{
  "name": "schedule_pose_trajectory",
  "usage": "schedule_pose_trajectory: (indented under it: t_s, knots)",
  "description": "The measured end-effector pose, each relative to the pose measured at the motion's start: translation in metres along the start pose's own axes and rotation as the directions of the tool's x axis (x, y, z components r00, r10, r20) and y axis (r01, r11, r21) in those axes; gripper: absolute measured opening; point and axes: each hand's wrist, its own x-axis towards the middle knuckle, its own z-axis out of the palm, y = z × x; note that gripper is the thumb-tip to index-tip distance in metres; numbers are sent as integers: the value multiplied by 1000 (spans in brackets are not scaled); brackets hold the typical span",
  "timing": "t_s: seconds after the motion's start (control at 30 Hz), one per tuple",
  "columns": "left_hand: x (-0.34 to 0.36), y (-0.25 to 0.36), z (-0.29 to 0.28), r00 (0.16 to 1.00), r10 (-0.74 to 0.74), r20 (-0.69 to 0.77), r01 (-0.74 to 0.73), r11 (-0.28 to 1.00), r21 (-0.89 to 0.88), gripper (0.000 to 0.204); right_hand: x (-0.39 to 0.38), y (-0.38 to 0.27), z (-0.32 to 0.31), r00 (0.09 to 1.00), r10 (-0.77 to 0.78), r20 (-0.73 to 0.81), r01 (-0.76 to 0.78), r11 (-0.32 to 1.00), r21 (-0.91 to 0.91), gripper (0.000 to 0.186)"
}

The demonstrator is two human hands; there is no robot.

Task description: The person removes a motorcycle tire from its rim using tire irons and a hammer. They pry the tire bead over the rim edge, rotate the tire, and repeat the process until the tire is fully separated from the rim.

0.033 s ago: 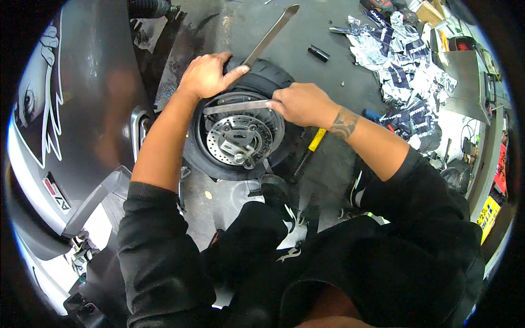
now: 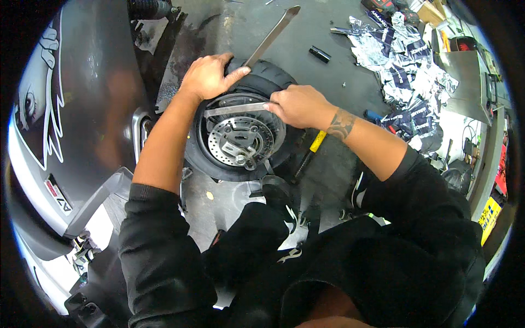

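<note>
A wheel with a black tyre [image 2: 199, 161] lies flat on the floor before me, its drilled brake disc [image 2: 220, 145] facing up. My left hand [image 2: 208, 76] grips the far left side of the tyre, its thumb against the lower end of a metal tyre lever [image 2: 272, 37]. That lever slants up and away to the right; its lower tip is hidden at the tyre. My right hand [image 2: 301, 105] is closed round the end of a second tyre lever [image 2: 232, 110], which lies across the rim above the disc, its far end by the rim's left side.
A yellow-and-black handled tool [image 2: 316, 143] lies right of the wheel. Beyond it are a black cylinder [image 2: 319, 54] and crumpled printed sheeting [image 2: 413, 71]. A dark vehicle panel [image 2: 93, 104] stands close on the left, a metal-edged bench [image 2: 486, 158] at right. My shoe [image 2: 276, 191] is against the wheel's near side.
</note>
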Motion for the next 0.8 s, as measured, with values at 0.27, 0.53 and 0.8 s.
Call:
schedule_pose_trajectory:
  t_s: [0.27,0.53,0.8]
  knots:
    - [2,-4,5,1000,13,-20,-13,1000,-1,84,16,0,39,995,-80,-61,88,986,142,45]
    - [0,-6,4,1000,-2,-4,2,1000,-6,84,23,-10,-10,982,-184,48,167,955,245,43]
    - [1,-5,4,1000,-9,16,9,1000,-1,85,28,-15,-27,874,-200,442,-392,246,886,49]
